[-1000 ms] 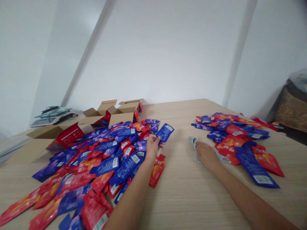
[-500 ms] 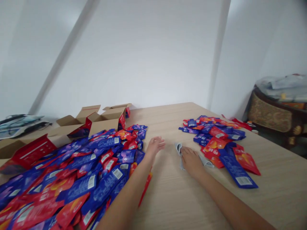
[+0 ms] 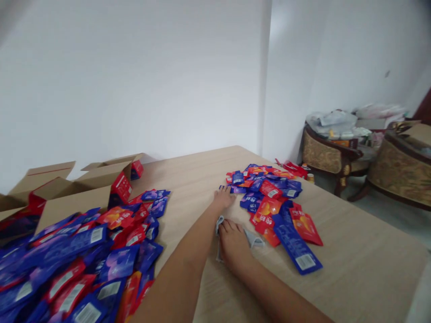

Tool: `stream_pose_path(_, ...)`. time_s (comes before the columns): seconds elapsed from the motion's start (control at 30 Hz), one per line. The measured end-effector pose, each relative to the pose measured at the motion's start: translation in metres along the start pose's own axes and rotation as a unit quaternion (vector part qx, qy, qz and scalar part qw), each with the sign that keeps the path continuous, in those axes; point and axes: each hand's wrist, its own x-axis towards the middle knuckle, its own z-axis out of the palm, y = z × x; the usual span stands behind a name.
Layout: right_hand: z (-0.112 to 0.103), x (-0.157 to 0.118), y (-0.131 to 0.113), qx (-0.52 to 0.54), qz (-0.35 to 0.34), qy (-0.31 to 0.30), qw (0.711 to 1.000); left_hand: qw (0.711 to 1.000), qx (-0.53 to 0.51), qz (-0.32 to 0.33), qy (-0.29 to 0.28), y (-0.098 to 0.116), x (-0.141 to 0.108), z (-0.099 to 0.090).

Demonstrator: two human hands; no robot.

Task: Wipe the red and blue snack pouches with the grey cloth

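My right hand (image 3: 233, 242) is closed over a grey cloth (image 3: 253, 240), pressing it on the table; cloth edges stick out on both sides. Further forward, my left hand (image 3: 223, 198) reaches to the near-left edge of the right-hand pile. Its fingers are stretched out over the end of a blue packet (image 3: 238, 190), partly hiding it. The pile of red and blue packets (image 3: 269, 190) lies just beyond both hands. A long blue packet (image 3: 296, 244) and a red packet (image 3: 307, 224) lie at its near end.
A larger heap of red and blue packets (image 3: 117, 264) covers the left of the table (image 3: 191, 172). Open cardboard boxes (image 3: 77, 197) stand behind that heap. A white wall (image 3: 151, 76) rises behind the table. Patterned chairs (image 3: 323, 152) with bags on them stand at the right.
The view has swung to the right. My left hand has moved from beside the left heap to the right pile's edge. My right hand stays on the cloth.
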Motion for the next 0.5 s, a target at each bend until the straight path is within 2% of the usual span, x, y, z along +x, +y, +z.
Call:
stream_pose_path(0.13, -0.005, 0.001, 0.003, 0.024, 0.010, -0.019, 0.999, 0.998, 0.058, -0.001, -0.004, -0.007, -0.012, -0.001)
stream_pose_path(0.27, -0.006, 0.000, 0.011, 0.080, 0.011, -0.016, 0.997, 0.991, 0.136, -0.015, 0.009, -0.018, -0.050, -0.020)
stream_pose_path(0.33, -0.005, 0.000, 0.016, 0.132, 0.036, 0.031, 0.990, 0.989, 0.149, -0.025, 0.009, -0.022, -0.078, -0.030)
stream_pose_path(0.4, -0.005, 0.001, 0.020, 0.177, 0.073, 0.114, 0.975, 0.987, 0.154, -0.023, 0.028, -0.022, -0.114, -0.036)
stream_pose_path(0.47, -0.005, 0.001, 0.017, 0.201, 0.085, 0.194, 0.956, 0.983, 0.175, -0.012, 0.059, -0.016, -0.154, -0.034)
stream_pose_path(0.5, -0.005, -0.001, 0.013, 0.207, 0.074, 0.214, 0.952, 0.979, 0.192, -0.006, 0.069, -0.012, -0.175, -0.032)
